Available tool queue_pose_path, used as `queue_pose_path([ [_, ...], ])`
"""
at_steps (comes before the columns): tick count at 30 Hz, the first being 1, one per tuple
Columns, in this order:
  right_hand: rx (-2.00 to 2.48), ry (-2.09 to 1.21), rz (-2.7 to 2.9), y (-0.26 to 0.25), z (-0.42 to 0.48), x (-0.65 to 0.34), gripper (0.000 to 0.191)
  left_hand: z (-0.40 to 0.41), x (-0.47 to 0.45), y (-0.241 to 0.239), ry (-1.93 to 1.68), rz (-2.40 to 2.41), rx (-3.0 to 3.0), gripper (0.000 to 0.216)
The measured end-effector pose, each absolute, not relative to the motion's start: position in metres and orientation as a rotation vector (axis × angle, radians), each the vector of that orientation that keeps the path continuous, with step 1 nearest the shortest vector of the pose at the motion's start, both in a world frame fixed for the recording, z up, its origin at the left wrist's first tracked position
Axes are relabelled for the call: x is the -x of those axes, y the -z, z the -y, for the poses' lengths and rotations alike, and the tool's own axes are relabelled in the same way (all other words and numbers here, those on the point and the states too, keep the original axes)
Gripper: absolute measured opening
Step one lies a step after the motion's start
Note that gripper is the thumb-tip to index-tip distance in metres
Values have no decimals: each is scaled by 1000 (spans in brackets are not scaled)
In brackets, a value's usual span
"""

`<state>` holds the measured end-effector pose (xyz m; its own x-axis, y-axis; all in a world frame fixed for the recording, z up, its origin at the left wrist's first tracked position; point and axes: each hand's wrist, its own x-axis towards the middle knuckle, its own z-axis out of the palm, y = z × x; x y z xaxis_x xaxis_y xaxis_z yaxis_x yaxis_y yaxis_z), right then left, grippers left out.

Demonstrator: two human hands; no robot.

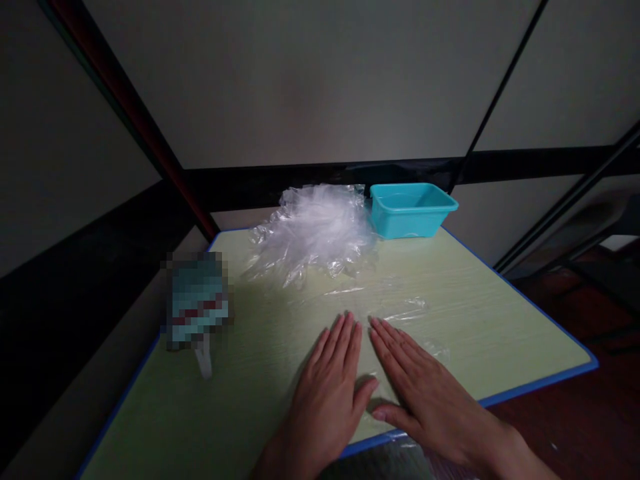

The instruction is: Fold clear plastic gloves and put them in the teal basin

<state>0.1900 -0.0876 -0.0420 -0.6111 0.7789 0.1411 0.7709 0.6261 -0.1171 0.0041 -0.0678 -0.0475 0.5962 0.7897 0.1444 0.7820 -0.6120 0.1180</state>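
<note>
A thin clear plastic bag (400,310) lies spread on the table near its front edge, and part of it hangs over that edge. My left hand (333,380) rests palm down, fingers stretched out, at the bag's left side. Across from it my right hand (415,373) lies flat on the bag with the fingers together and pointing forward. The two thumbs nearly meet close to the edge. Beyond my hands sits a loose heap of clear plastic bags (320,230).
The pale table (240,413) has a blue rim. At its back right corner stands a turquoise plastic basket (413,217), beside the heap. A blurred-out teal object (197,300) stands at the left edge. A panelled wall (320,87) borders the table's back.
</note>
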Motion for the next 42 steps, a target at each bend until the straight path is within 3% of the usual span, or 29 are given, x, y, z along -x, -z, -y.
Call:
queue_pose_path([
  [15,1302,-159,2664,38,88,-190,78,61,73,54,-250,-1513,-2774,71],
  [21,1042,-337,2707,25,90,-209,90,64,90,48,-418,-1403,-2703,71],
  [25,874,-283,2786,26,99,-221,74,73,89,40,-592,-1239,-2621,59],
  [31,876,-229,2757,25,105,-216,24,85,76,50,-619,-1274,-2443,59],
  [35,872,-323,2652,16,99,-208,21,88,65,54,-638,-1304,-2419,62],
  [42,1082,-767,2222,5,79,-192,19,86,56,40,-701,-1320,-2334,75],
])
